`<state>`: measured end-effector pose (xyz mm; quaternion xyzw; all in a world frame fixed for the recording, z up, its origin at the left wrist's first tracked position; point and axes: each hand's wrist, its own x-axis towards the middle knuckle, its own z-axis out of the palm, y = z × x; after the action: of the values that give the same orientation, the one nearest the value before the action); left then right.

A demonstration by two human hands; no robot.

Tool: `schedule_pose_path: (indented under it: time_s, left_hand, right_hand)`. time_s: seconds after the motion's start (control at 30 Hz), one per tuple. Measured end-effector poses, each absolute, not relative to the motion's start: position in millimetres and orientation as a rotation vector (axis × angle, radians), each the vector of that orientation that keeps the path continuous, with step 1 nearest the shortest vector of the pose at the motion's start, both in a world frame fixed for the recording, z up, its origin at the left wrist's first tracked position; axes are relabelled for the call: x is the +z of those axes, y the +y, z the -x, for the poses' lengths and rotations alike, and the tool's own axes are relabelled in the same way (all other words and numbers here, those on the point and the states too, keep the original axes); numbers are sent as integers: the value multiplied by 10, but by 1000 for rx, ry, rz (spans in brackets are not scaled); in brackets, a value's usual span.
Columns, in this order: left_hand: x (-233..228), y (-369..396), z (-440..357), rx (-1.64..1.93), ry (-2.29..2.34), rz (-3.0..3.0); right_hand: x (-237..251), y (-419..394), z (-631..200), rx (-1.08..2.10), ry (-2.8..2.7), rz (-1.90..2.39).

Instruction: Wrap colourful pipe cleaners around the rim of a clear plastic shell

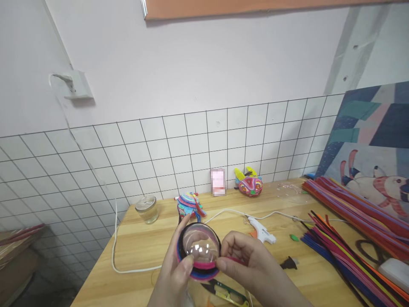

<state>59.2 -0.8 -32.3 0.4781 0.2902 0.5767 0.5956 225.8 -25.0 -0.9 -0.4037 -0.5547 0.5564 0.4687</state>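
Observation:
A clear plastic dome (201,243) sits in front of me, its rim wrapped in black, pink and blue fuzzy bands. My left hand (174,273) grips it from the left, thumb pressed on the near rim. At its right side, the thumb and fingers of my right hand (252,262) pinch a pink pipe cleaner (207,265) that lies along the near edge of the dome. Below the dome, partly hidden by it, are thread snips (228,293) with dark and yellow parts on the table.
Behind stand a lidded glass jar (147,212), a striped craft figure (188,204) and a colourful animal-face craft (251,186). A white glue gun (264,233) and black plug (289,263) lie rightward. Pipe cleaners (335,256) fill the right side. A white cable (137,271) crosses the table.

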Motion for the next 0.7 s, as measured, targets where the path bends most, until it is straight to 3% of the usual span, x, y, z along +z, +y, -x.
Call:
schedule_pose_path:
  time_s: [0.7]
  left_hand:
    - [-239,-42,-609,997,662,-925]
  right_hand:
    - [-137,-151,-2381,1471,-1487,1181]
